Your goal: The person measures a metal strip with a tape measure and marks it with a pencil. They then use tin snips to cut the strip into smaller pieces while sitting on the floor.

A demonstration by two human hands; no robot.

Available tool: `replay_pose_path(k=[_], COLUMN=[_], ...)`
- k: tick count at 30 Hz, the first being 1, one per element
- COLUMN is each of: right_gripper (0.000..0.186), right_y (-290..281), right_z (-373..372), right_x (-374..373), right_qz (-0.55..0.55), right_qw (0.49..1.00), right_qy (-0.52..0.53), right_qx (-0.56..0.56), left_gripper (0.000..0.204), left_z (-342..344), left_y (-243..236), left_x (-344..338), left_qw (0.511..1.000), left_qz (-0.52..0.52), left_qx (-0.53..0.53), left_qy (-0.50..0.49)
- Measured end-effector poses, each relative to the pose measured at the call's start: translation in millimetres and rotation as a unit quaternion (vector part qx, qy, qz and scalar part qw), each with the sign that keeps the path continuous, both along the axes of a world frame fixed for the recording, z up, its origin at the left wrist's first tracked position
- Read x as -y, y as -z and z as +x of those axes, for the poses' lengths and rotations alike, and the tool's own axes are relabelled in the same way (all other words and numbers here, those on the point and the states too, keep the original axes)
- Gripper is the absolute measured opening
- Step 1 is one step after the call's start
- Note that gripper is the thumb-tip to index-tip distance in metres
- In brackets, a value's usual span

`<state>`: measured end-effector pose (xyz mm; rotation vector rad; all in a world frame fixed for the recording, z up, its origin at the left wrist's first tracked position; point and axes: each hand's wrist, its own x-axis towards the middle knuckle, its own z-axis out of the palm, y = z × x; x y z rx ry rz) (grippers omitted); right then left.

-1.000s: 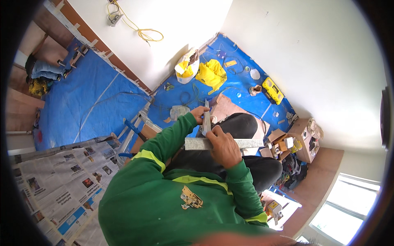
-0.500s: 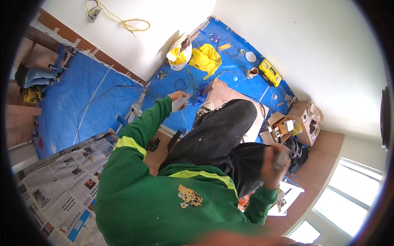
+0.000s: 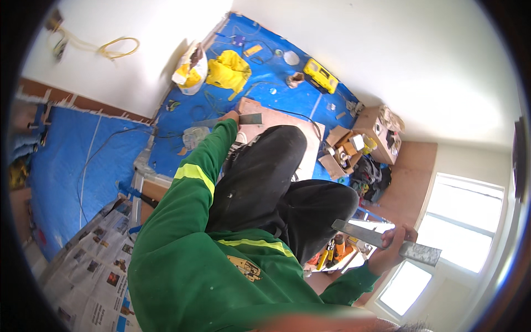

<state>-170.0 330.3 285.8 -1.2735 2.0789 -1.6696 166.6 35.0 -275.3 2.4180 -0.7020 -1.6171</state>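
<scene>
My left hand (image 3: 230,117) is stretched forward over my dark trousered legs, closed round a flat grey strip (image 3: 250,119) that lies crosswise in it. My right hand (image 3: 396,240) is out at the lower right, fingers wrapped round another long, mottled metal-grey strip (image 3: 419,253), which slants from near my right knee (image 3: 326,202) toward the window. The two strips are apart, one in each hand. Below the left one is a pinkish board (image 3: 298,138). Much of my left hand is hidden by its green sleeve.
Blue sheeting (image 3: 77,166) covers the floor, with cables, a bag (image 3: 191,66), yellow cloth (image 3: 229,72) and a yellow case (image 3: 321,74). Open cardboard boxes (image 3: 332,163) stand at right, tools (image 3: 334,249) below. Newspaper (image 3: 91,276) covers a surface at lower left. Windows (image 3: 459,216) are right.
The two strips, held together and crossed a second ago, are now apart: my right hand has swung out rightward with one, my left forward with the other. The view has turned rightward.
</scene>
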Motion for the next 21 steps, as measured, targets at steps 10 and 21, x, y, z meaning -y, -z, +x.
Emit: replay_pose_path(k=[10,21], right_gripper=[0.011,0.016], right_y=[-11,-11], right_z=[-5,-11], right_x=[-43,-40], right_qz=[-0.063,-0.041], right_qw=[0.995,0.993], right_qy=[0.06,0.047], right_qx=[0.048,0.101], left_gripper=[0.027,0.039], left_z=[-48,-17], left_y=[64,79], left_x=[11,5], left_qw=[0.905,0.827], left_qz=[-0.2,-0.274], left_qx=[0.063,-0.025], left_qy=[0.369,0.49])
